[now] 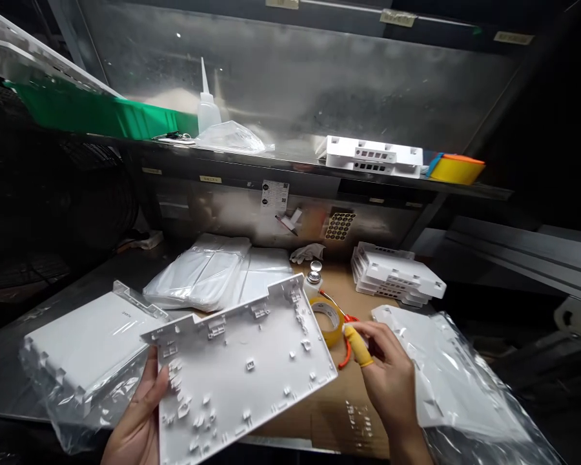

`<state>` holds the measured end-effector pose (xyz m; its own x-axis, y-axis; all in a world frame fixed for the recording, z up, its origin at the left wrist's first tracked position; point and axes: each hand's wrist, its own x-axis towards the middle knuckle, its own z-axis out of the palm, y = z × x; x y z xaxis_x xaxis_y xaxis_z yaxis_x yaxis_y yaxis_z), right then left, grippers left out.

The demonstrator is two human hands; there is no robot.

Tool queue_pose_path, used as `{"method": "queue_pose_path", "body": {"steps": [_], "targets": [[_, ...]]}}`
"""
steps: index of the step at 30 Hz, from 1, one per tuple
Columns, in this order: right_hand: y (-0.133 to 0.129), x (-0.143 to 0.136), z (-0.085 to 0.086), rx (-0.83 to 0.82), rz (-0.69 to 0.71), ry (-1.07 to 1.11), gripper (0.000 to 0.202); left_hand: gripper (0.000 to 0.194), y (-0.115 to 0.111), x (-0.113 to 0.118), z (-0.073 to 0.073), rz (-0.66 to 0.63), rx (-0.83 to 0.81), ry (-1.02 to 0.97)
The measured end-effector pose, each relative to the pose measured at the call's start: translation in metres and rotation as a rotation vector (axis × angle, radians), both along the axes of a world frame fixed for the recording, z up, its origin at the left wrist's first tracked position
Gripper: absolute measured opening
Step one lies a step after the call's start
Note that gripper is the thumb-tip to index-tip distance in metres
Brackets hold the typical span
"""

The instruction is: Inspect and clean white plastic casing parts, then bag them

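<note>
My left hand [138,413] grips the left edge of a white plastic housing cover [266,394], tilted so its inner side with clips and posts faces me. To the right of the cover, my right hand [385,368] has its fingers drawn together in a pinch, with a yellow finger cot [358,347] on one digit. A tiny pale bit shows at the fingertips, too small to name. Just beyond that hand lie a roll of yellow tape [336,326] and a red-handled tool [347,355], partly hidden.
Bagged white covers lie at left [97,336] and right [465,381]. Behind are stacked plastic bags [203,271], a metal-capped bottle [314,274] and stacked white housings [397,274]. The shelf above holds a green bin [101,116], a nozzle bottle [208,113] and more housings [372,155].
</note>
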<state>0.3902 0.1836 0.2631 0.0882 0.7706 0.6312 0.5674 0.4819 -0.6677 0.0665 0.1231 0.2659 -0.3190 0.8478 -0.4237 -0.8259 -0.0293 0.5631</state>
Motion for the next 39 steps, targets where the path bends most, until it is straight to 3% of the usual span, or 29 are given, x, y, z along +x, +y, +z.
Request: {"method": "queue_pose_path", "body": {"steps": [5,8,11,15,21,26,29,32,39], "targets": [[0.0,-0.022,0.042,0.092,0.018,0.114,0.019,0.082,-0.008,0.011,0.005,-0.121,0.125,-0.055],[0.005,-0.037,0.056,0.107,0.073,0.08,0.019,0.083,-0.014,0.016,0.005,-0.188,0.167,-0.069],[0.011,-0.041,0.055,0.083,0.061,0.059,0.025,0.08,-0.016,0.016,0.003,-0.23,0.185,-0.123],[0.017,-0.03,0.04,0.094,0.042,0.031,0.03,0.069,-0.015,0.02,0.003,-0.238,0.201,-0.207],[0.029,-0.006,0.019,0.091,-0.087,0.007,0.033,0.054,-0.015,0.044,0.014,-0.22,0.204,-0.057],[0.002,-0.046,0.041,0.172,0.076,0.051,0.017,0.046,-0.016,0.072,0.023,-0.183,0.261,0.139],[-0.023,-0.085,0.058,0.261,0.208,0.066,0.019,0.042,-0.016,0.087,0.024,-0.146,0.275,0.256],[-0.036,-0.111,0.063,0.281,0.286,0.119,0.021,0.039,-0.018,0.097,0.023,-0.096,0.293,0.32],[-0.037,-0.115,0.062,0.27,0.283,0.059,0.019,0.04,-0.017,0.105,0.017,-0.09,0.328,0.315]]}}
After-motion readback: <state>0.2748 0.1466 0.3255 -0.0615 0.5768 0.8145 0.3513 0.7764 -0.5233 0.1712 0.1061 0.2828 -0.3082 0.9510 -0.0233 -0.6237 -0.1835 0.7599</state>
